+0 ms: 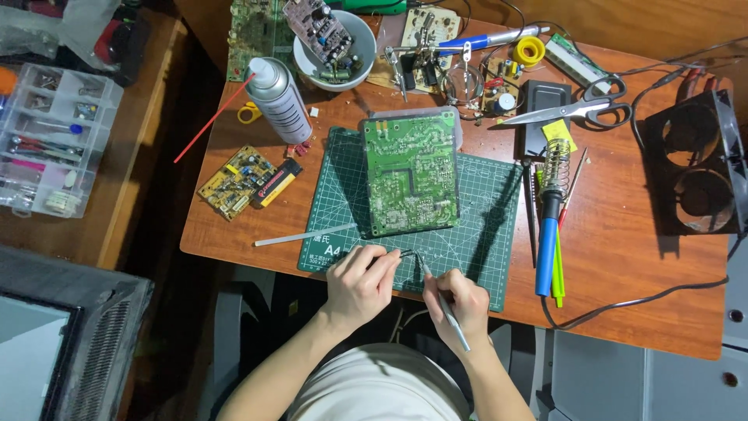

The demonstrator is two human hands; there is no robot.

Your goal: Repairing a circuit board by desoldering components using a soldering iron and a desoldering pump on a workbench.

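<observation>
Right hand (460, 306) fingers clamped on tweezers (446, 300), long axis diagonal, tips up-left; left hand (360, 282) fingers pinched, probably on small part.

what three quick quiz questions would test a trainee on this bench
1. True or false: the green circuit board lies on the cutting mat.
2. Which hand holds the tweezers? A left hand B right hand
3. Fill in: the scissors lie ___ the board, seen from the head camera.

Key: 1 true. 2 B. 3 to the right of, further back on the table.
</observation>
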